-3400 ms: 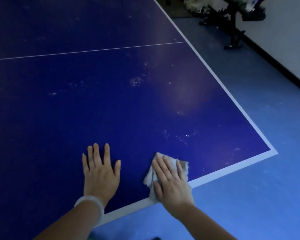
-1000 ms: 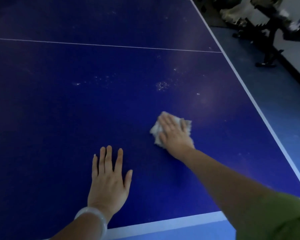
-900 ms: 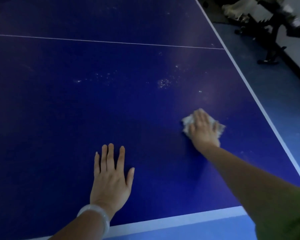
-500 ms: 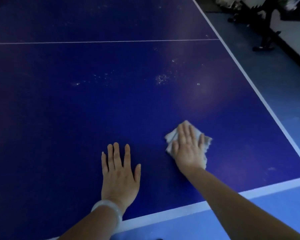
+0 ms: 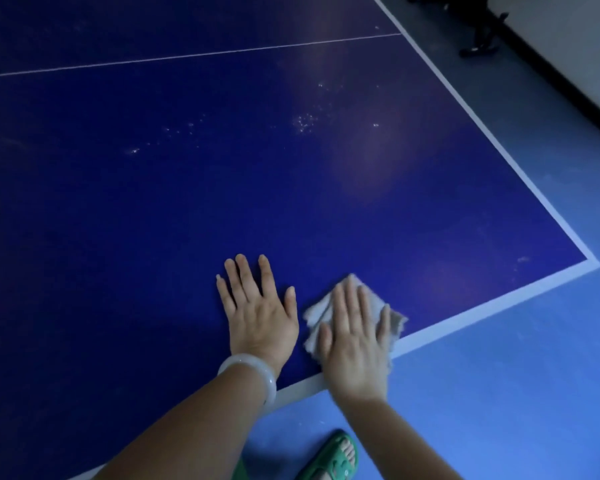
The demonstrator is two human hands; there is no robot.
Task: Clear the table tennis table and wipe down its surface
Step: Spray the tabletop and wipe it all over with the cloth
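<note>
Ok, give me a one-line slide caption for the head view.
Right hand presses a grey cloth flat near the table's white edge line; left hand rests beside it.

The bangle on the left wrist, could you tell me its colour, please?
The bangle is a pale, milky white, seen in the head view.

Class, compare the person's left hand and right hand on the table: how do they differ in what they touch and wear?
The left hand rests bare on the blue table; the right hand presses a grey cloth at the white edge line. The left wrist wears a pale bangle; the right wears none. Both lie flat, fingers straight.
</note>
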